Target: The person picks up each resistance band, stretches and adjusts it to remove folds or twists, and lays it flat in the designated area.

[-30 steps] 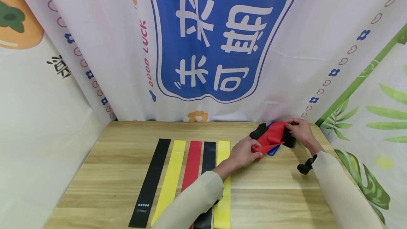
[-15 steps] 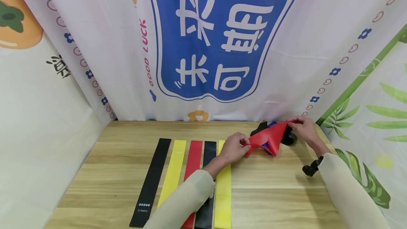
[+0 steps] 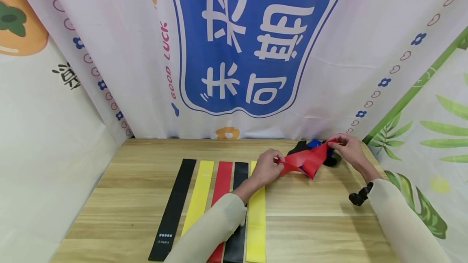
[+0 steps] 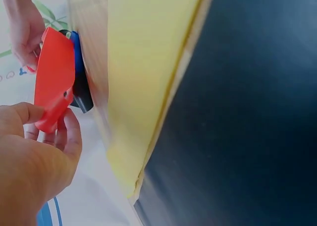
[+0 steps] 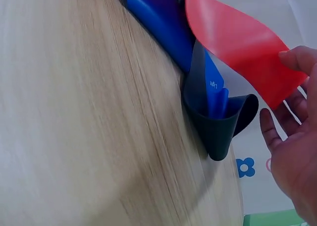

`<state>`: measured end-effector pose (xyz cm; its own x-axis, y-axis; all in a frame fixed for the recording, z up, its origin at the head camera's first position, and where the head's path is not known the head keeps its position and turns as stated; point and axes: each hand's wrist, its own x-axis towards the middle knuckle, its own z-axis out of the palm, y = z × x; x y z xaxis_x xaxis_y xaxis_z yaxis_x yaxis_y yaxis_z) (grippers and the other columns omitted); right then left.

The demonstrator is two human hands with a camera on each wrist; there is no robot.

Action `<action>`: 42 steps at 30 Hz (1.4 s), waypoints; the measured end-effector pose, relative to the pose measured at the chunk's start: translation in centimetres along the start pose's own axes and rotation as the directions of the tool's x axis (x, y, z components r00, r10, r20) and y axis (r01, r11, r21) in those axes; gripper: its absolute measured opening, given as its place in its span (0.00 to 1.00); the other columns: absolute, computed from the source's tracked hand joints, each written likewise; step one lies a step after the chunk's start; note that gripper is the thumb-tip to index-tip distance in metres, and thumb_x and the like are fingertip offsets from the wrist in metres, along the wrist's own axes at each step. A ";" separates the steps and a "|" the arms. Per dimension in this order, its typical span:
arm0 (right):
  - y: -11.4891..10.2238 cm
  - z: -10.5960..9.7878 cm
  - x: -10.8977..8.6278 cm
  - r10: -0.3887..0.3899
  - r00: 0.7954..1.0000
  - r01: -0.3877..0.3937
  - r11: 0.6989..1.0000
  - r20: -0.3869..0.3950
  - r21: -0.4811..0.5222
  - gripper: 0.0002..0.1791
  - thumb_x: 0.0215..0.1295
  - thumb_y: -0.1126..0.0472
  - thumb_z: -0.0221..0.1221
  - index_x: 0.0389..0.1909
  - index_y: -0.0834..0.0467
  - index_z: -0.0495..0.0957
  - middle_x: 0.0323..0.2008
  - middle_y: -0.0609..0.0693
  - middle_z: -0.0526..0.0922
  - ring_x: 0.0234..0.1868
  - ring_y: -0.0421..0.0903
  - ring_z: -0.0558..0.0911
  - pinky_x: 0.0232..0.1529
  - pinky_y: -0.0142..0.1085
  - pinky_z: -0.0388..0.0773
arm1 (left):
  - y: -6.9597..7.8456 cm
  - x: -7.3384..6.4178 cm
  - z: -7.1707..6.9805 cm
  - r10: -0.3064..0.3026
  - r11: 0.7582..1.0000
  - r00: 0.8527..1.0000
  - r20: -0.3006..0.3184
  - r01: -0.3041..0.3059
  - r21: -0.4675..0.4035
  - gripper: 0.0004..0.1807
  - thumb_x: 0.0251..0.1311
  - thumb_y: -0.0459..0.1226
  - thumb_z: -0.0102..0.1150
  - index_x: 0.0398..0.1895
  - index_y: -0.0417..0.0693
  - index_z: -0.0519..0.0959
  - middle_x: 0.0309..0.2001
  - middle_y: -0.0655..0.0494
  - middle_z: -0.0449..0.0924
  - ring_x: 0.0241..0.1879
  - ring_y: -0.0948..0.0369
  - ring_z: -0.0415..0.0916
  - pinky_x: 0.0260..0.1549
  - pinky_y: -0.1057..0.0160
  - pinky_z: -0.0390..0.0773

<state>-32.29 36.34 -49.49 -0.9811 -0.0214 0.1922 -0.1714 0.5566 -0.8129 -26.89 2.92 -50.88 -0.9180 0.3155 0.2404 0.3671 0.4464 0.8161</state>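
Note:
A red resistance band (image 3: 305, 160) stretches between both hands at the back right of the table. My left hand (image 3: 266, 167) pinches its left end between thumb and fingers. At the other end, my right hand (image 3: 349, 149) pinches it with the thumb on top, as the right wrist view shows. The band is twisted, with a fold dipping in the middle. Under and behind it lie a crumpled blue band (image 5: 158, 30) and a curled black band (image 5: 213, 132), partly hidden. The blue one carries the print "Light".
Flat bands lie side by side on the wooden table (image 3: 310, 230): a black band (image 3: 172, 210), a yellow band (image 3: 199, 194), a red band (image 3: 222, 182), a dark band (image 3: 235, 246) and another yellow band (image 3: 256, 222). My left forearm crosses over some. A printed curtain (image 3: 146, 104) hangs behind.
The red band has been lifted off the blue and black bands and drawn out. My left hand has moved left and slightly up with its end; the right hand has shifted only a little.

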 end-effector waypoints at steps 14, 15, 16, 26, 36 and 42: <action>-0.9 0.2 -0.2 0.048 0.997 -0.060 0.969 0.054 0.241 0.21 0.74 0.61 0.66 0.55 0.74 0.76 0.37 0.37 0.88 0.36 0.34 0.87 0.43 0.36 0.88 | 0.0 0.2 -0.4 -0.068 0.991 0.996 -0.057 0.061 -0.117 0.13 0.69 0.25 0.61 0.54 0.41 0.84 0.53 0.47 0.80 0.46 0.55 0.86 0.40 0.68 0.86; -1.1 0.2 -0.2 0.049 0.997 -0.061 0.968 0.055 0.245 0.20 0.74 0.60 0.66 0.55 0.73 0.77 0.36 0.35 0.87 0.37 0.34 0.87 0.42 0.36 0.88 | 0.0 0.1 -0.5 -0.072 0.990 0.995 -0.062 0.064 -0.123 0.13 0.69 0.25 0.62 0.53 0.41 0.85 0.52 0.47 0.81 0.46 0.55 0.86 0.40 0.67 0.86; -1.2 0.2 -0.3 0.049 0.997 -0.062 0.967 0.056 0.246 0.20 0.74 0.60 0.66 0.54 0.72 0.77 0.36 0.35 0.87 0.36 0.34 0.87 0.42 0.35 0.88 | 0.0 0.1 -0.5 -0.072 0.990 0.995 -0.066 0.063 -0.125 0.12 0.69 0.25 0.62 0.53 0.42 0.85 0.51 0.48 0.81 0.46 0.55 0.86 0.40 0.67 0.86; -2.6 0.1 -0.9 0.040 0.997 -0.054 0.977 0.072 0.208 0.24 0.75 0.58 0.66 0.60 0.72 0.78 0.40 0.34 0.86 0.39 0.33 0.86 0.44 0.28 0.86 | 0.0 0.1 -0.7 -0.021 0.991 0.998 -0.055 0.013 -0.136 0.12 0.72 0.25 0.58 0.50 0.40 0.88 0.47 0.47 0.88 0.42 0.59 0.82 0.42 0.69 0.83; -3.3 0.7 -0.8 -0.017 0.995 0.009 0.996 0.098 0.090 0.22 0.72 0.57 0.69 0.59 0.66 0.81 0.43 0.44 0.87 0.35 0.39 0.84 0.38 0.32 0.85 | 0.1 0.6 -0.3 -0.038 0.995 0.998 -0.047 0.033 -0.094 0.14 0.73 0.24 0.55 0.50 0.41 0.89 0.50 0.49 0.88 0.45 0.59 0.82 0.44 0.69 0.82; -3.0 1.2 -0.8 -0.009 0.992 -0.003 0.996 0.126 0.089 0.22 0.71 0.58 0.70 0.58 0.67 0.81 0.44 0.50 0.88 0.36 0.40 0.85 0.38 0.33 0.86 | -0.2 1.1 0.2 -0.034 0.999 0.999 -0.029 0.034 -0.011 0.18 0.70 0.21 0.53 0.48 0.43 0.90 0.50 0.51 0.89 0.46 0.58 0.82 0.43 0.68 0.81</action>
<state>-31.10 33.65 -47.86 -0.9831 -0.1309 0.1281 -0.1759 0.4805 -0.8592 -27.95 3.35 -50.88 -0.9340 0.2754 0.2277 0.3342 0.4478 0.8294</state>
